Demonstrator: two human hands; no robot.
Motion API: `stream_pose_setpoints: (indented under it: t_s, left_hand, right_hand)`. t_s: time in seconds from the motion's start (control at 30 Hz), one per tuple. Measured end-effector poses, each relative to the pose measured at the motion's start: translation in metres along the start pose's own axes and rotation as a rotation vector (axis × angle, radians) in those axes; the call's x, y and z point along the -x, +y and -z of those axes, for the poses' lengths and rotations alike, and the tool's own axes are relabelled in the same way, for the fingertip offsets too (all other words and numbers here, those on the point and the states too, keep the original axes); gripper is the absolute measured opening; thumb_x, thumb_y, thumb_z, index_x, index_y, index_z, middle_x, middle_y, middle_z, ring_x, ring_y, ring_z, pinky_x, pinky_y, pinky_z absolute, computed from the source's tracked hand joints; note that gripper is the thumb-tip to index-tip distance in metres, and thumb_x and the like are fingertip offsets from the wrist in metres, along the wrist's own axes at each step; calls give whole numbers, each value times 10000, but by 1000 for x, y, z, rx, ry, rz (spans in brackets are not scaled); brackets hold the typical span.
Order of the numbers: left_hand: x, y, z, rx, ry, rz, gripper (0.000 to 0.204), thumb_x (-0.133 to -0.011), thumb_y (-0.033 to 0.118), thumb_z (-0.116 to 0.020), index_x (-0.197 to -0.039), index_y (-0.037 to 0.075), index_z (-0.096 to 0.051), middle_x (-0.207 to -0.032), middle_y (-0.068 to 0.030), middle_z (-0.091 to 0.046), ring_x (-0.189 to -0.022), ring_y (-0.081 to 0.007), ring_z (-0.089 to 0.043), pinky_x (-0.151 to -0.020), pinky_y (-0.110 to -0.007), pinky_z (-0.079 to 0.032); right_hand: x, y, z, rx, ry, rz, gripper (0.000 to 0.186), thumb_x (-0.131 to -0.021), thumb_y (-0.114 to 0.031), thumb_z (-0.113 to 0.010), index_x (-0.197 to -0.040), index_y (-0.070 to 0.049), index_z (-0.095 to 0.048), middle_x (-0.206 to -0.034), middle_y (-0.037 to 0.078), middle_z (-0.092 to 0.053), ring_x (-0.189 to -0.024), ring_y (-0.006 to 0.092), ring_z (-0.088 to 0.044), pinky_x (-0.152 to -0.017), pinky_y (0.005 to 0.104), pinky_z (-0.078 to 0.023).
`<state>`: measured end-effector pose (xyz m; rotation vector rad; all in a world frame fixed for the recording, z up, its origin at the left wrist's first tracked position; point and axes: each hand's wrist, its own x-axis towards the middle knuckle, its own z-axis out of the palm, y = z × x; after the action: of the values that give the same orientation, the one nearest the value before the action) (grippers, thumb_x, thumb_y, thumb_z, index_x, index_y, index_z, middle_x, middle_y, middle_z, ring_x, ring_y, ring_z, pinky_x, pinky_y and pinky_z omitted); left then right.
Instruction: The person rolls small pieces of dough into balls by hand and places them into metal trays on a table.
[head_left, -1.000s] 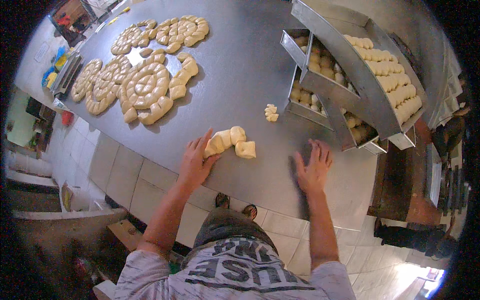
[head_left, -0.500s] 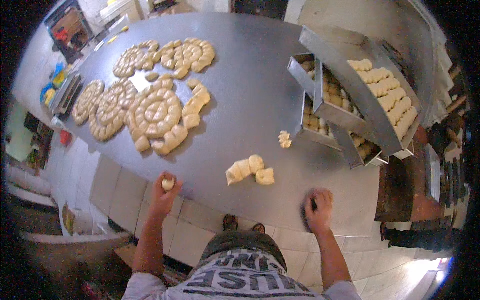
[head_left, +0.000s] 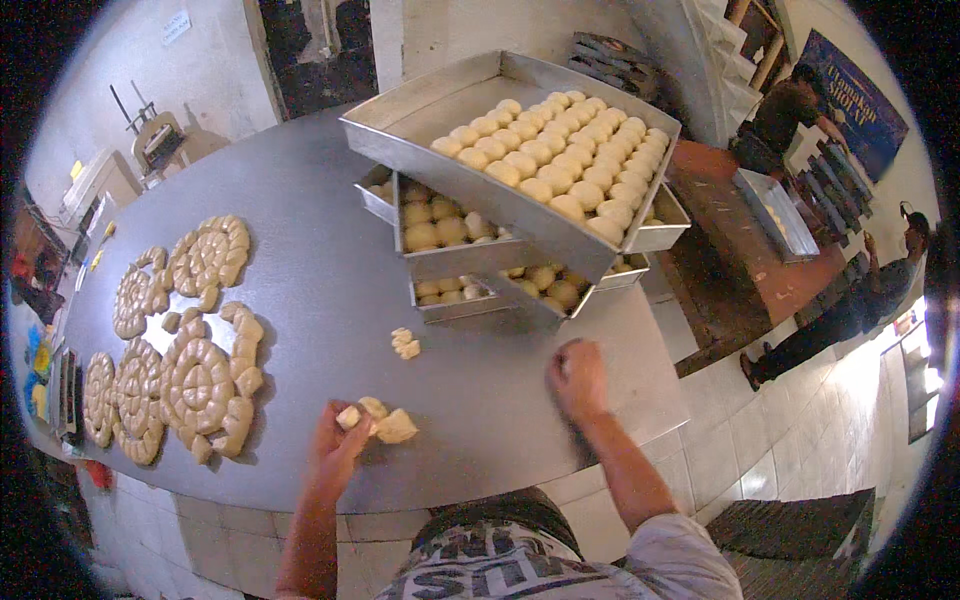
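My left hand (head_left: 335,450) is closed around a small pale dough piece (head_left: 348,418) by the table's front edge. Its fingertips reach the loose dough pieces (head_left: 396,427) lying just right of it. My right hand (head_left: 580,382) is curled shut low over the steel table (head_left: 480,400), in front of the stacked trays; its fingers hide whatever may be inside. A small cluster of dough scraps (head_left: 405,343) lies beyond my left hand. At the left, several flat spirals of cut dough (head_left: 205,385) cover part of the table.
Metal trays are stacked crosswise at the far right of the table; the top tray (head_left: 400,150) holds rows of dough balls. Beyond stands a brown table (head_left: 775,260) bearing another tray (head_left: 775,215). Two people (head_left: 850,315) are over there, at the right.
The view has swung right, bringing the top tray and two people into sight. My left hand, still holding dough, has come to the loose pieces. My right hand has moved nearer the trays, still curled.
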<state>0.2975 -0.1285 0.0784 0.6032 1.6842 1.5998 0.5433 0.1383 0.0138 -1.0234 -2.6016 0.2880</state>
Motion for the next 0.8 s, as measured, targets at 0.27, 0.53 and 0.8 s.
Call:
stream_pose_setpoints:
  t_s: [0.27, 0.53, 0.8]
  left_hand:
    - [-14, -4, -23, -95, 444, -35, 172, -808, 56, -614, -832, 104, -450, -750, 35, -433, -700, -83, -437, -634, -246, -398]
    - [12, -9, -70, -192, 338, -16, 304, -784, 57, -641, -1027, 66, -458, -925, -24, -500, -798, -111, -484, -680, -248, -424]
    - [39, 5, -99, 337, 363, -8, 354, -912, 256, -485, -1192, 43, -446, -1110, -94, -513, -1051, -199, -492, -901, -348, -409]
  right_hand:
    - [-15, 81, 134, -1009, -301, -229, 322, -706, -108, -606, -1014, -21, -573, -1018, 86, -572, -928, 201, -562, -786, 321, -470]
    - [-281, 34, 305, -1668, 636, 489, 321, -836, -178, -581, -1115, -35, -512, -1093, 74, -542, -1016, 224, -539, -890, 389, -438]
    - [-429, 24, 204, -119, 354, 243, 258, -845, -231, -551, -932, 0, -629, -836, 122, -647, -764, 218, -607, -719, 322, -482]
